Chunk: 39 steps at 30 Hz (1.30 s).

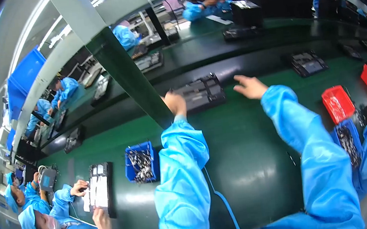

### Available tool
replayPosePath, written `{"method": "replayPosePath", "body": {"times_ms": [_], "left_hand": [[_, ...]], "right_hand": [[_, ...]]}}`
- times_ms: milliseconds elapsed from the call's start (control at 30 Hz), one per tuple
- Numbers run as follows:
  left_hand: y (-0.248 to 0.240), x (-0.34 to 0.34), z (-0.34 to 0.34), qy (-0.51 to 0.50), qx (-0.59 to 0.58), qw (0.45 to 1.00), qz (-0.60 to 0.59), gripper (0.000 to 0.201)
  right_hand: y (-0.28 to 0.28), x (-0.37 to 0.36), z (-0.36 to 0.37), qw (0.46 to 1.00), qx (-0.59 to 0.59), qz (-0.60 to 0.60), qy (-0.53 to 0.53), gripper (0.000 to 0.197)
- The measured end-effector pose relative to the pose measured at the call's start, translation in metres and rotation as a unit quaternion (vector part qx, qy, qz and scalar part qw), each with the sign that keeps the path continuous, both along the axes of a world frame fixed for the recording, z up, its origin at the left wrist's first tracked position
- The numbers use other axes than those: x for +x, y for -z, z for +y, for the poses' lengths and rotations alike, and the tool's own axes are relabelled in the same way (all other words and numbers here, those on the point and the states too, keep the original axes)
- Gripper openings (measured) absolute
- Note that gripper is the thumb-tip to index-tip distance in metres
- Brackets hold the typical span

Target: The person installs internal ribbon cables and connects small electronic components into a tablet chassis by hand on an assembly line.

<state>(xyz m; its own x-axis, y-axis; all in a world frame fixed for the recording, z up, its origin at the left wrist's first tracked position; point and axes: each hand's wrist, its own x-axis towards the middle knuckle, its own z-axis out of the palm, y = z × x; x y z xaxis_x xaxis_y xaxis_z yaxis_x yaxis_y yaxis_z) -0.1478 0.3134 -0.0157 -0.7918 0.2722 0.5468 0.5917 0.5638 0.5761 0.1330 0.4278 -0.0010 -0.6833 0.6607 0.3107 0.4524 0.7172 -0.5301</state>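
Loosely spread, the right hand (250, 87) hangs empty, its fingers apart and pointing toward a dark rectangular unit (199, 93) that lies just beyond their tips, between the two hands on the green workbench (252, 152). At the unit's other end, the left hand (175, 103) is bent and blurred beside a green post (126, 75), and whether it grasps or touches the unit cannot be told; left of that hand and lower in view sits a blue bin (152, 151) of small parts (140, 163).
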Motion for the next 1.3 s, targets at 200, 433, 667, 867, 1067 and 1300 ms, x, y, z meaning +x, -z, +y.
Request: {"method": "replayPosePath", "body": {"times_ms": [200,433,667,867,1067,1300], "left_hand": [[0.051,-0.066,0.02,0.014,-0.124,0.974,-0.188,0.037],[-0.027,0.03,0.049,0.37,-0.037,0.856,-0.359,0.022],[-0.183,0.165,-0.166,0.557,-0.265,0.714,-0.332,0.023],[-0.141,0.198,-0.303,0.544,-0.193,0.637,-0.511,0.027],[-0.068,0.203,-0.332,0.531,-0.069,0.657,-0.531,0.026],[-0.066,0.199,-0.317,0.538,-0.098,0.647,-0.532,0.022]], "right_hand": [[0.048,-0.094,-0.016,0.992,-0.091,0.074,0.036,0.062],[-0.013,0.024,0.122,0.95,-0.047,0.257,-0.169,0.064],[-0.059,0.091,-0.007,0.828,-0.497,0.143,-0.218,0.075],[-0.034,0.076,-0.097,0.782,-0.553,-0.07,-0.279,0.072],[-0.062,0.087,-0.207,0.984,-0.039,-0.034,-0.17,0.06],[-0.047,0.082,-0.319,0.975,-0.172,0.033,-0.138,0.036]]}}
